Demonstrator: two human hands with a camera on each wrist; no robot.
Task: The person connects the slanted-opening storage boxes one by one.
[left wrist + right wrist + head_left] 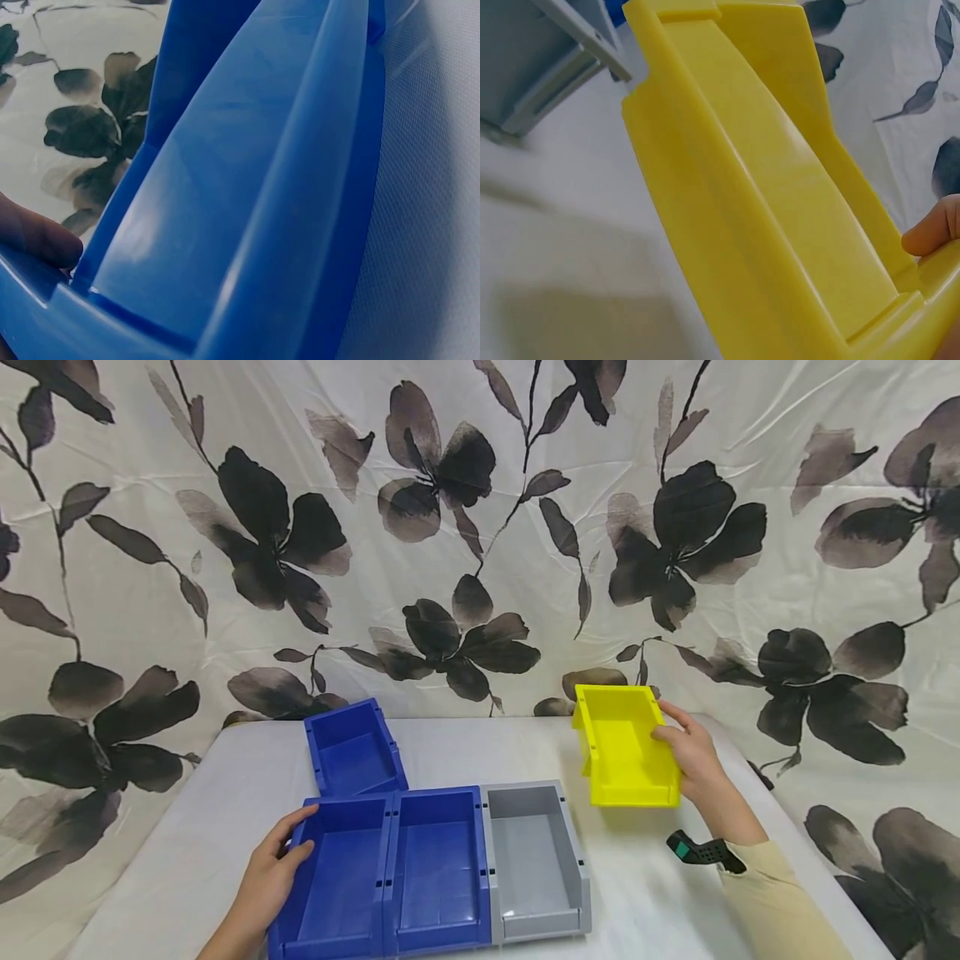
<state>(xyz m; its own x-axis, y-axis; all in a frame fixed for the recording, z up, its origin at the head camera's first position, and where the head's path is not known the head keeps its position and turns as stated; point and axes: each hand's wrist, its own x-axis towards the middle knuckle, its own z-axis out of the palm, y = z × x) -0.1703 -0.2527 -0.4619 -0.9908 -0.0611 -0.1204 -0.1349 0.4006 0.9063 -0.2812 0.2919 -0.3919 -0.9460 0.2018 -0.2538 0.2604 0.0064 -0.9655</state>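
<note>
My right hand (693, 756) grips the right wall of a yellow plastic bin (630, 747), thumb over the rim, holding it above the right part of the table. In the right wrist view the yellow bin (780, 172) fills the middle, with a thumb (932, 229) at its edge. My left hand (272, 872) holds the left wall of the leftmost blue bin (345, 868), which also shows close up in the left wrist view. To its right stand a second blue bin (438, 860) and a grey bin (534, 852), side by side in a row.
Behind the row, another blue bin (354, 747) sits at an angle, touching or close to the leftmost bin. A white cloth covers the table (187, 827). A floral curtain (525, 568) hangs along the table's back edge. A black band (701, 850) is on the right wrist.
</note>
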